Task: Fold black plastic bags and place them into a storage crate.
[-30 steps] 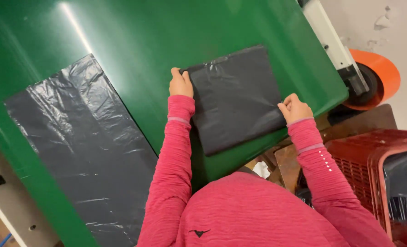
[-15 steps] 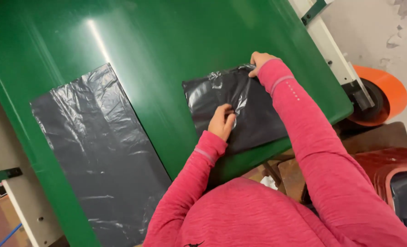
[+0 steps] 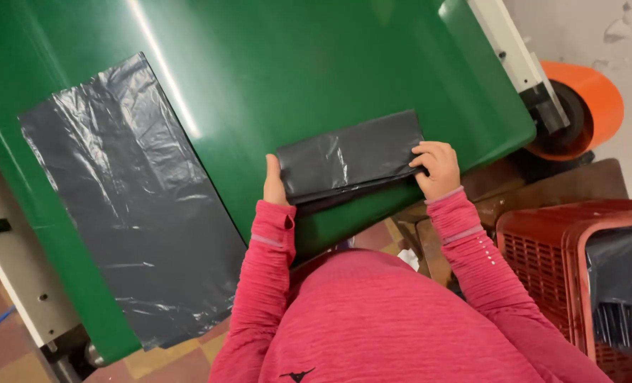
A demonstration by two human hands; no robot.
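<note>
Green desk [image 3: 316, 64] fills the upper frame; a flat grey bag [image 3: 128, 206] lies at left, a red crate [image 3: 543, 248] at lower right. The folded bag [image 3: 348, 157] sits centre, near the desk's edge. Left hand [image 3: 274, 182] lies flat against its left end, fingers together; right hand [image 3: 438, 167] presses its right end, fingers curled.

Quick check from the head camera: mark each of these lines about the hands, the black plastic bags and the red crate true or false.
1. Both hands, left hand and right hand, touch the folded black plastic bag. True.
2. The folded bag lies on a blue surface. False: it lies on the green table.
3. A second flat black plastic bag lies unfolded to the left. True.
4. The red slatted plastic crate is empty. False: dark plastic sits inside it.
5. The orange roll lies on the green table. False: it sits beyond the table's edge.
</note>
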